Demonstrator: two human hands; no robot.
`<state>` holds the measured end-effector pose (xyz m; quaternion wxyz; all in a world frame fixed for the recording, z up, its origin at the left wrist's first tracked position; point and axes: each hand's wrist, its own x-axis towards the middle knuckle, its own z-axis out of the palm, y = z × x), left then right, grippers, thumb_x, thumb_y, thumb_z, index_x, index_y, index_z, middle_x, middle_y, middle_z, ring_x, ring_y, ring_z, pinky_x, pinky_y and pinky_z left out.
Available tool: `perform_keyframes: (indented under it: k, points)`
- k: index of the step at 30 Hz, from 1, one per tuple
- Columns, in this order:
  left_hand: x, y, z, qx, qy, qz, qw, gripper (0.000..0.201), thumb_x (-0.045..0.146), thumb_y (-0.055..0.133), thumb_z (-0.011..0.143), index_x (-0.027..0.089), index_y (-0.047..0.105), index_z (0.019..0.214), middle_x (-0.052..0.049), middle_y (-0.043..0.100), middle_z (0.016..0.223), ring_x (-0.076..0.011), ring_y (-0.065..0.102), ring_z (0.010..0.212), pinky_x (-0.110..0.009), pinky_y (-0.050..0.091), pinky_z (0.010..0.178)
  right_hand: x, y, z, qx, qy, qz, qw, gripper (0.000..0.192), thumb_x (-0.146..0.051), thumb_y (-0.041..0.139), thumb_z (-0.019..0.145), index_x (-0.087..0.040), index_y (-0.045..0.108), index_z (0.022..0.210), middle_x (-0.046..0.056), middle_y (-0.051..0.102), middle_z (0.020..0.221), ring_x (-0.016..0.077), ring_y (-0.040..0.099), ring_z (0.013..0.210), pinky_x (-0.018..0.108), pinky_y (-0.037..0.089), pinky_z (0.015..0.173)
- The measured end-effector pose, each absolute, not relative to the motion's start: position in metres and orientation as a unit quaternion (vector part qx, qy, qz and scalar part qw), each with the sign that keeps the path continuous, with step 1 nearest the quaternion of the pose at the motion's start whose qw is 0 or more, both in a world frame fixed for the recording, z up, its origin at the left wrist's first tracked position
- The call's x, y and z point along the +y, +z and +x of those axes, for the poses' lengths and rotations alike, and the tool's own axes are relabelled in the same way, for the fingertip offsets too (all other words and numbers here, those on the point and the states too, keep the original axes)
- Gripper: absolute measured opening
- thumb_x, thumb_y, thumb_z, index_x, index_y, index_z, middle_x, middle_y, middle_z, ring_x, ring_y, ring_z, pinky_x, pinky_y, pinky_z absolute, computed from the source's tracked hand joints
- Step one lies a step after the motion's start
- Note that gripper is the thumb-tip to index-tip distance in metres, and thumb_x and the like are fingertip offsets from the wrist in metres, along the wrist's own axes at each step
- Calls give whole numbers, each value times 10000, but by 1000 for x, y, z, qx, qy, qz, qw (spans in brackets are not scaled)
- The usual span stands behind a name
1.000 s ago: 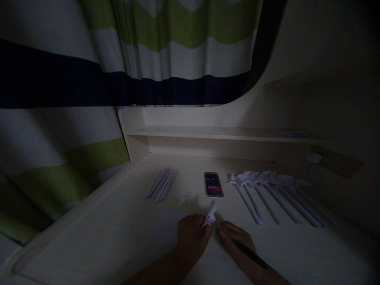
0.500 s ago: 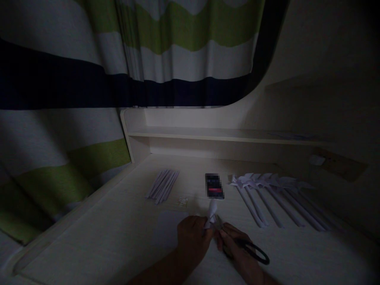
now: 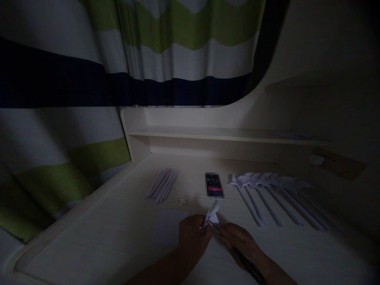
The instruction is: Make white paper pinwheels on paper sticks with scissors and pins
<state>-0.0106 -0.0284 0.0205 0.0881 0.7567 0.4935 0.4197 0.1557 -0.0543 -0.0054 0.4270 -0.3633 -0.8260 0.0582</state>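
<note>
Left hand [image 3: 192, 236]: fingers pinched on a folded paper [image 3: 211, 214], held just above the tabletop [image 3: 118, 237], front centre. Right hand [image 3: 239, 239]: fingers closed on dark scissors [image 3: 247, 265], tips at the paper. Behind: paper strips [image 3: 162, 185] left, dark phone [image 3: 214, 185] centre, row of paper pinwheels [image 3: 267, 194] right. Striped curtain [image 3: 89, 79] beyond.

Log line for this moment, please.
left hand: pinching folded paper piece | right hand: gripping scissors at the paper | desk: finished paper pinwheels right, paper sticks left
</note>
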Motion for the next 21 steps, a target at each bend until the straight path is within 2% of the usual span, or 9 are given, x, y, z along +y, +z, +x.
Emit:
perform_keyframes:
  k: [2,4,5,8,11,16,21]
  points:
    - [-28,21,-10,502,425,748,86,129,156,488,632,155,561,525,4,578,498,-95,504,449,-192,368,470,-57,0,142,-771,150,-406,466,185,-206,451,815,-196,624,882,55,625,796,151,587,697,241,481,622]
    - [-27,20,-11,501,438,741,91,134,161,492,638,154,562,524,7,576,500,-91,505,456,-185,368,469,-60,6,131,-697,243,-454,499,314,-279,412,834,-186,584,588,19,552,613,127,532,573,235,438,562]
    - [-26,19,-11,498,444,738,95,136,166,494,644,154,567,530,8,576,504,-89,509,462,-180,369,469,-61,8,127,-662,288,-469,509,358,-315,410,833,-181,553,533,13,536,592,122,515,554,232,423,555]
    - [-24,16,-12,488,459,735,103,135,172,500,662,152,592,565,8,588,523,-87,523,483,-170,380,477,-62,8,120,-567,385,-486,543,369,-385,409,823,-167,567,571,6,530,534,136,523,579,242,405,619]
    - [-23,16,-12,473,463,742,110,139,180,502,686,156,619,614,-1,615,567,-91,545,521,-169,403,508,-61,4,119,-517,434,-473,566,373,-410,403,819,-157,582,612,-2,510,474,142,519,555,256,398,644]
    - [-22,16,-13,460,458,747,143,158,211,499,718,168,649,693,-16,648,644,-106,570,586,-183,436,570,-61,4,119,-493,453,-456,586,368,-417,422,806,-163,564,581,-6,490,461,137,502,532,262,394,636]
    - [-22,15,-13,466,448,736,200,158,219,494,717,162,639,689,-12,652,667,-109,573,608,-170,430,554,-63,7,121,-501,447,-460,580,351,-405,426,809,-165,580,604,-10,492,447,137,509,549,256,388,635]
